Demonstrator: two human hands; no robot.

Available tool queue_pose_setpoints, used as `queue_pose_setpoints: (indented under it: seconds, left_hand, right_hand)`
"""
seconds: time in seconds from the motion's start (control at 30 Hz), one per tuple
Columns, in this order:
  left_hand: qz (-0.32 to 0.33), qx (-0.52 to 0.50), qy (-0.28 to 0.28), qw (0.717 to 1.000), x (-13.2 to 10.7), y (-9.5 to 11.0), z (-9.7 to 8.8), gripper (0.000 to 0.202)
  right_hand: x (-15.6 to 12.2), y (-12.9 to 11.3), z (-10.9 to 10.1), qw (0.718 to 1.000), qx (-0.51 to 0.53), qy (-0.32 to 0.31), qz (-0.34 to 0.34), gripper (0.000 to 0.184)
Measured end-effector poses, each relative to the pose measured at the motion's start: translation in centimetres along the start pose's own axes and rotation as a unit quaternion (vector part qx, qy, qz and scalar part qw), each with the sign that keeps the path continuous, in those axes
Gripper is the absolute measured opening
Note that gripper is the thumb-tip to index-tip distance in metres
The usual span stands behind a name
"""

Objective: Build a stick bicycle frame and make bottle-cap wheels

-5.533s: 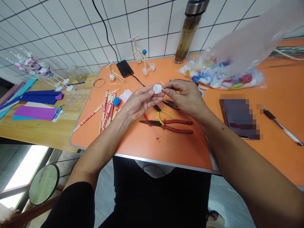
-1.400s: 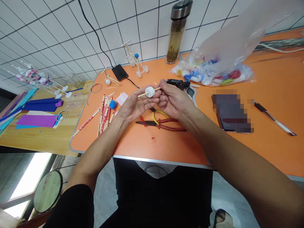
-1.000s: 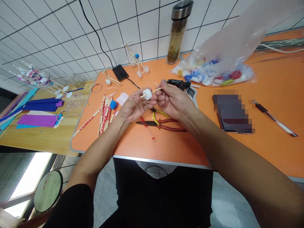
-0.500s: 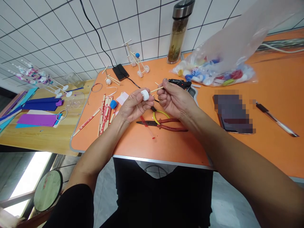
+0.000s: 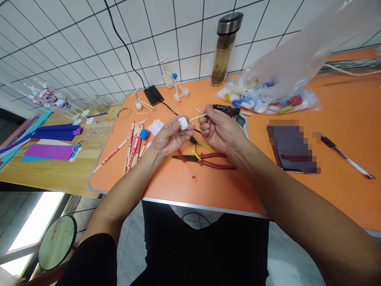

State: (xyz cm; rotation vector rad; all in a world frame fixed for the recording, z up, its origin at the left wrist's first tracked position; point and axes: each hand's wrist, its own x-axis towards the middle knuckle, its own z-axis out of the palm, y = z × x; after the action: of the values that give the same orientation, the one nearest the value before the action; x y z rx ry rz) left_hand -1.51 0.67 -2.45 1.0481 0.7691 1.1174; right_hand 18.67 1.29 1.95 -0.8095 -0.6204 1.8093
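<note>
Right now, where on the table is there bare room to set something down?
Bare tabletop lies between the red-handled pliers and the front edge; another patch lies left of the blurred dark device. Crowded: the chopsticks at left, the bag of bottle caps behind.

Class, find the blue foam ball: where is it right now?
In the head view, the blue foam ball sits on the orange table, just left of the left hand, between the wooden sticks and a pink paper slip.

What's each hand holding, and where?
The fingers of the left hand grip a white cap by its edge; those of the right hand pinch the end of a wooden stick entering that cap.
</note>
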Motion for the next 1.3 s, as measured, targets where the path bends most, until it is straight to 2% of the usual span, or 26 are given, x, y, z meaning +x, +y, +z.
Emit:
queue_pose_setpoints:
  seconds: [0.17, 0.47, 0.8, 1.03, 1.17, 1.3]
  left_hand:
    - [-0.02, 0.005, 0.022, 1.0, 0.0, -0.1, 0.0, 0.047]
    - [-0.005, 0.012, 0.014, 1.0, 0.0, 0.1, 0.2, 0.045]
    - [-0.008, 0.028, 0.038, 0.999, 0.0, 0.0, 0.2, 0.043]
    - [-0.052, -0.112, 0.062, 0.99, -0.4, 1.5, 2.4, 0.009]
    - [-0.06, -0.151, 0.07, 0.984, -0.6, 1.9, 3.0, 0.017]
    - [-0.049, -0.158, 0.056, 0.985, -0.5, 1.7, 2.7, 0.015]
  right_hand:
    - [0.2, 0.2, -0.2, 1.0, -0.01, -0.01, -0.009, 0.048]
    - [0.4, 0.2, -0.4, 1.0, -0.008, -0.011, -0.015, 0.048]
    - [0.4, 0.3, -0.4, 1.0, 0.005, -0.004, -0.007, 0.047]
    - [0.2, 0.1, -0.2, 1.0, 0.019, 0.01, 0.003, 0.044]
    - [0.3, 0.2, -0.3, 1.0, 0.018, 0.008, 0.003, 0.043]
    - [0.7, 0.3, -0.6, 1.0, 0.026, 0.005, 0.002, 0.043]
